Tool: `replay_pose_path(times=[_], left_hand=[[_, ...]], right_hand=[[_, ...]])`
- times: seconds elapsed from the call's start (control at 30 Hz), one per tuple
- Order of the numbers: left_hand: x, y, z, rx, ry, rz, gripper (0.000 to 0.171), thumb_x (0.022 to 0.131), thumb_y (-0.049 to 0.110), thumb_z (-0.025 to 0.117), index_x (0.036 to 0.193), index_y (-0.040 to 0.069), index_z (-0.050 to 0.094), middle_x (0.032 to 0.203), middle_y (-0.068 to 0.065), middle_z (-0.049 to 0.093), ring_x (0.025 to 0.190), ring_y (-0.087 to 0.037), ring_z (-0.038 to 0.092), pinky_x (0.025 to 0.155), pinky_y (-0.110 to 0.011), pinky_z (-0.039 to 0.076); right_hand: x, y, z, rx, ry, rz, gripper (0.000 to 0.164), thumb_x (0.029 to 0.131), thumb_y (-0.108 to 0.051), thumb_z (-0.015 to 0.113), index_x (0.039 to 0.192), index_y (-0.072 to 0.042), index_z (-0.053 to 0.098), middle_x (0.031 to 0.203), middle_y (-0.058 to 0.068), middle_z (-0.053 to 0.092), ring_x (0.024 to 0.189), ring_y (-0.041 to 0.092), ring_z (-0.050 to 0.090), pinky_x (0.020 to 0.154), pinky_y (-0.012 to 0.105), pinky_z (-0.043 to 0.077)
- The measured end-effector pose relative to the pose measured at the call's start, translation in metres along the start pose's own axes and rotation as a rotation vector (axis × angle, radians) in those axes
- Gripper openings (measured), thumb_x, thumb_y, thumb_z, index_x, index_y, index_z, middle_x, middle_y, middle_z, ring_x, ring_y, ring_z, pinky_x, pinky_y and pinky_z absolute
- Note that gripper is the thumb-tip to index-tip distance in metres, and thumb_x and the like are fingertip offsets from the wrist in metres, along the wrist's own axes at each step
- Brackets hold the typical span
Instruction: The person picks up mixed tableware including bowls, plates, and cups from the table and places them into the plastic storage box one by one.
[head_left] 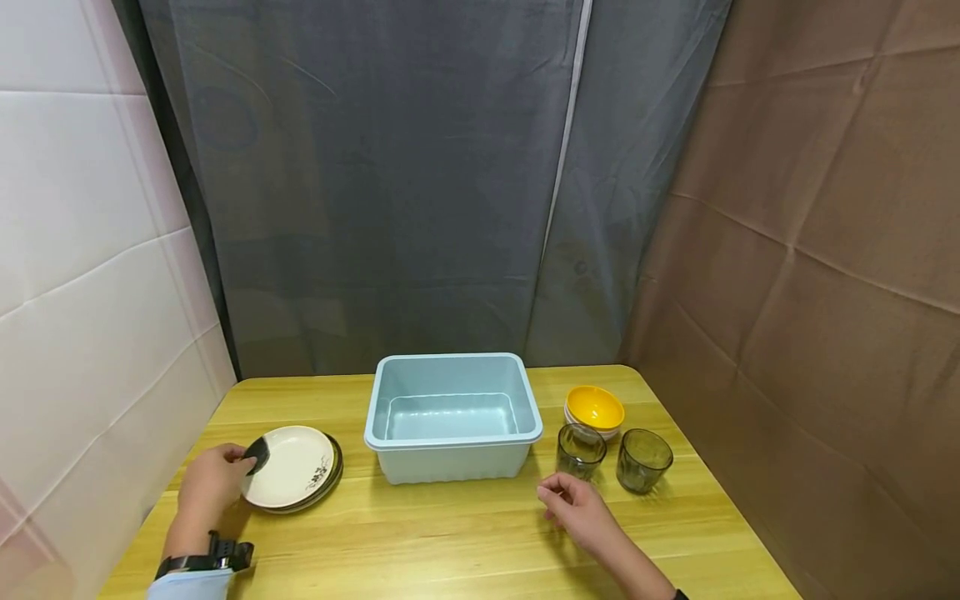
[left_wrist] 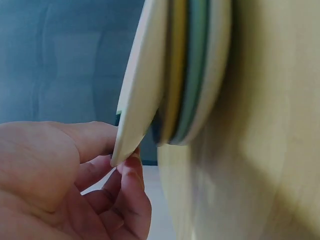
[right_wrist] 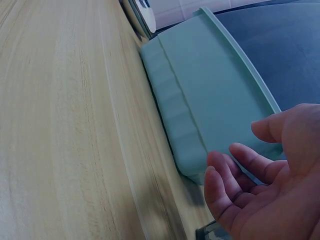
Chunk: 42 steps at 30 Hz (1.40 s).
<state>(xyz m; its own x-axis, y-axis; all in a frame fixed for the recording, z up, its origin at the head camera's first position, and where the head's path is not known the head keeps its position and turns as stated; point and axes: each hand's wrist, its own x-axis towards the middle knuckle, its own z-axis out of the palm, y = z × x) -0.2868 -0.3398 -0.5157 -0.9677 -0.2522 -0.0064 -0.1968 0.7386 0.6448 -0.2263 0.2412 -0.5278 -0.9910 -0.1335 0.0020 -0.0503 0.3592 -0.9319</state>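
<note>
My left hand [head_left: 211, 482] pinches the near-left edge of a white plate [head_left: 298, 465] with a dark patch and a small floral print. In the left wrist view, thumb and fingers grip this plate [left_wrist: 142, 75], tilted up at my side from the stacked plates [left_wrist: 196, 80] under it. My right hand [head_left: 581, 512] hovers over the table with loosely bent fingers and holds nothing. Just beyond it stand two smoky glass tumblers, a left glass [head_left: 580, 454] and a right glass [head_left: 642, 461].
A light blue plastic basin [head_left: 453, 461] stands in the middle of the wooden table [head_left: 420, 542]. Behind the glasses sits a yellow-lined bowl [head_left: 595, 407] on top of a paler one. Cloth hangs on the left, back and right sides.
</note>
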Motion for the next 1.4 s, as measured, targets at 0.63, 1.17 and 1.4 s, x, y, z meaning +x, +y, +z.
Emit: replay_pose_path(times=[0.63, 1.17, 1.4], left_hand=[[-0.005, -0.004, -0.007, -0.285, -0.059, 0.007, 0.042, 0.105, 0.008, 0.059, 0.132, -0.024, 0.054, 0.106, -0.034, 0.069, 0.079, -0.023, 0.071, 0.066, -0.033, 0.064], [-0.021, 0.007, -0.022, -0.514, -0.112, -0.051, 0.049, 0.114, 0.02, 0.058, 0.146, -0.017, 0.049, 0.112, -0.006, 0.072, 0.087, -0.007, 0.067, 0.077, -0.028, 0.063], [-0.032, 0.015, -0.028, -0.61, -0.152, -0.051, 0.04, 0.114, 0.016, 0.06, 0.14, -0.013, 0.055, 0.101, 0.008, 0.069, 0.085, -0.007, 0.068, 0.077, -0.028, 0.062]], right_hand=[[-0.002, -0.003, -0.002, 0.0, 0.003, 0.008, 0.028, 0.112, -0.02, 0.067, 0.12, 0.006, 0.069, 0.105, 0.016, 0.069, 0.088, 0.029, 0.069, 0.071, 0.041, 0.062], [0.002, -0.005, -0.007, -0.002, 0.028, 0.021, 0.028, 0.113, -0.022, 0.066, 0.124, 0.003, 0.066, 0.108, 0.012, 0.068, 0.088, 0.024, 0.069, 0.071, 0.04, 0.062], [0.003, -0.01, -0.012, 0.03, 0.037, 0.002, 0.028, 0.112, -0.016, 0.067, 0.129, 0.006, 0.062, 0.105, 0.013, 0.067, 0.087, 0.027, 0.069, 0.07, 0.039, 0.061]])
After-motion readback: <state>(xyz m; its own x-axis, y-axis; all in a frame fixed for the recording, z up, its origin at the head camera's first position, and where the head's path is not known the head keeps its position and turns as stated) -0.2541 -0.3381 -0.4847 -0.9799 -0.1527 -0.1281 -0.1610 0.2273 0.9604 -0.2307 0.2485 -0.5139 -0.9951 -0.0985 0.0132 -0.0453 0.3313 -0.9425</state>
